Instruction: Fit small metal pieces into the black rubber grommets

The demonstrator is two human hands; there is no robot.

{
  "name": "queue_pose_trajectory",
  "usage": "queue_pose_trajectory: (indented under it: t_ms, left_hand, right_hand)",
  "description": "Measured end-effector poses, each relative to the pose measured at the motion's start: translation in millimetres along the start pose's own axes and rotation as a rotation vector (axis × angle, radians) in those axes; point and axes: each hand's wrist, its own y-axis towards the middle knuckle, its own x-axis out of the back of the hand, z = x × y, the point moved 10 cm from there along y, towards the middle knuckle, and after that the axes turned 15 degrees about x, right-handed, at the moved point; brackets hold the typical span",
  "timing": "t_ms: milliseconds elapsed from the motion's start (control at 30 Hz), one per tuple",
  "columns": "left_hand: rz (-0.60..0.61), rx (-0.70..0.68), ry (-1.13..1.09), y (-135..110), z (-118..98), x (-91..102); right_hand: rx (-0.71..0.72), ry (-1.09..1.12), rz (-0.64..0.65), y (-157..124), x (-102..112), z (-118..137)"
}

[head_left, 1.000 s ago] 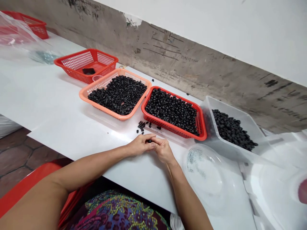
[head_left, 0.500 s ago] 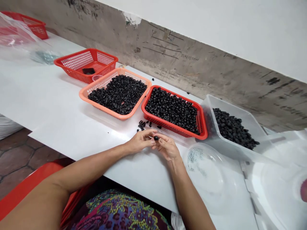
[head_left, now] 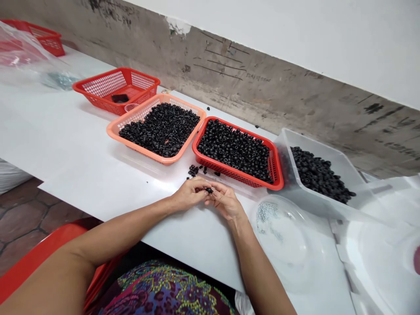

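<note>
No text can be read: on the wall [head_left: 295, 103] beyond the right hand [head_left: 226, 203], faint scrawl [head_left: 258, 78] sits beside dark lines [head_left: 225, 64]; scribbles [head_left: 113, 15] far to the hand's left and marks [head_left: 397, 142] to its right are too blurred

A smooth white table [head_left: 75, 144] stands along a wall [head_left: 278, 87], white above and stained grey below. Reddish-brown hexagonal floor tiles [head_left: 24, 218] are visible at the left; light reflects on the table.
</note>
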Motion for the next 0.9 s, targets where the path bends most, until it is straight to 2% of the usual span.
queue_pose_trajectory:
  t_ms: [200,600,900]
  left_hand:
    - [0.028,0.052,-0.061,0,-1,-1.0]
    - [0.115,-0.027,0.058,-3,-6,-6.9]
    - [0.136,0.050,0.092,0,2,-7.9]
  right_hand:
    - [-0.004,0.002,-0.033,0,5,-2]
    - [-0.052,0.055,-0.005,-1,4,-8]
    - [-0.102,0.025,0.040,-4,-1,-12]
